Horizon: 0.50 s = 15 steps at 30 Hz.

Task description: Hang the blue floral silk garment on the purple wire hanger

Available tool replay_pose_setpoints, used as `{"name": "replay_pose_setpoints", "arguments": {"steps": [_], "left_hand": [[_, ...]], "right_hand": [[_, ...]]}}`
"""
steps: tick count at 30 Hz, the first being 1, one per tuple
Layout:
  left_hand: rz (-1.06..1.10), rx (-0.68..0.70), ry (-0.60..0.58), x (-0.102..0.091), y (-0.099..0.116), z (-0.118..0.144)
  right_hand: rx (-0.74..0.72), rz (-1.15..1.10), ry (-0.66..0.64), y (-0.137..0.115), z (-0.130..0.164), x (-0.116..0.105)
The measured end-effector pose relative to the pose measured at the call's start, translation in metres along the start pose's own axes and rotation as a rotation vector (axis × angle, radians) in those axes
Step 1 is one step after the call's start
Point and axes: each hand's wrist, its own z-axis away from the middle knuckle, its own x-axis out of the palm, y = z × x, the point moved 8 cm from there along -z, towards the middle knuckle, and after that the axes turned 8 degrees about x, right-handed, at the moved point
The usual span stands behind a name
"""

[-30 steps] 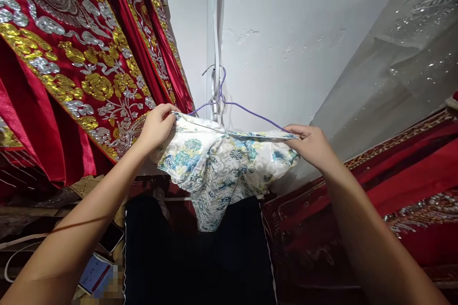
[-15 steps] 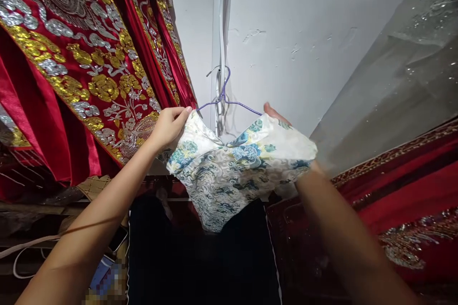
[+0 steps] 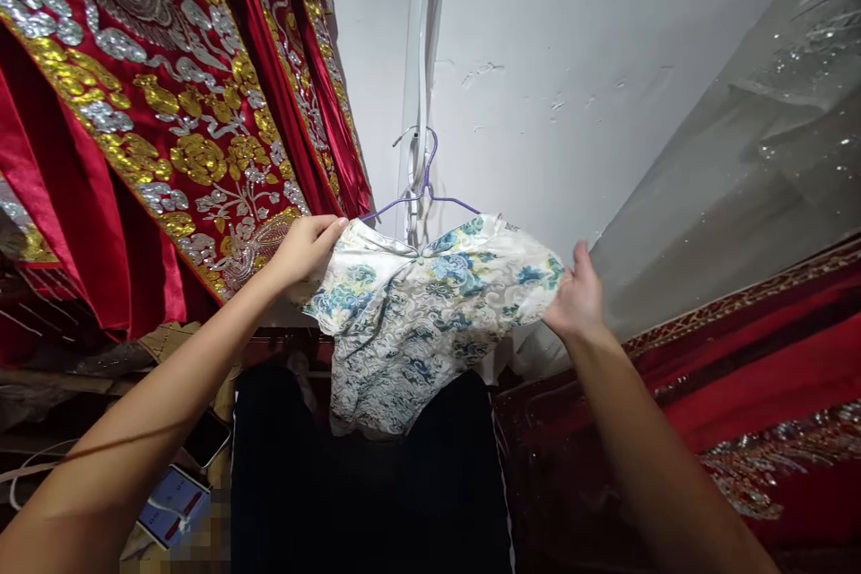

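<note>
Under floral garment (image 3: 417,323), hanger (image 3: 430,193) half-hidden.

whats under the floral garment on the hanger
The floral garment is draped over a purple wire hanger; only the hook and upper wires show, the rest is covered. Below hangs dark fabric. The left hand grips its shoulder.

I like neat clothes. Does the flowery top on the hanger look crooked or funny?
A little. The white brocade top with blue flowers sits bunched on the thin purple wire hanger, its hem slanting down to the left. The left hand pinches one shoulder; the right hand touches the other edge. No tears show.
</note>
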Motion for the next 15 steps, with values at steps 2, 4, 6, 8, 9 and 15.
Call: {"name": "replay_pose_setpoints", "arguments": {"steps": [2, 4, 6, 8, 9, 15], "left_hand": [[-0.034, 0.017, 0.043, -0.003, 0.004, -0.002], [-0.066, 0.04, 0.089, -0.007, 0.012, -0.007], [-0.076, 0.086, 0.13, -0.012, 0.024, -0.014], [-0.078, 0.16, 0.163, -0.018, 0.04, -0.019], [-0.081, 0.196, 0.173, -0.021, 0.049, -0.021], [0.049, 0.204, 0.054, -0.012, 0.072, -0.015]], "right_hand": [[0.064, -0.102, -0.021, -0.003, 0.002, -0.007], [0.051, -0.161, 0.027, -0.016, 0.003, -0.015], [-0.014, -0.193, 0.129, -0.034, 0.004, -0.022], [-0.083, -0.227, 0.244, -0.05, 0.009, -0.026], [-0.113, -0.248, 0.294, -0.055, 0.014, -0.026], [-0.109, -0.208, 0.424, -0.05, 0.089, 0.01]]}}
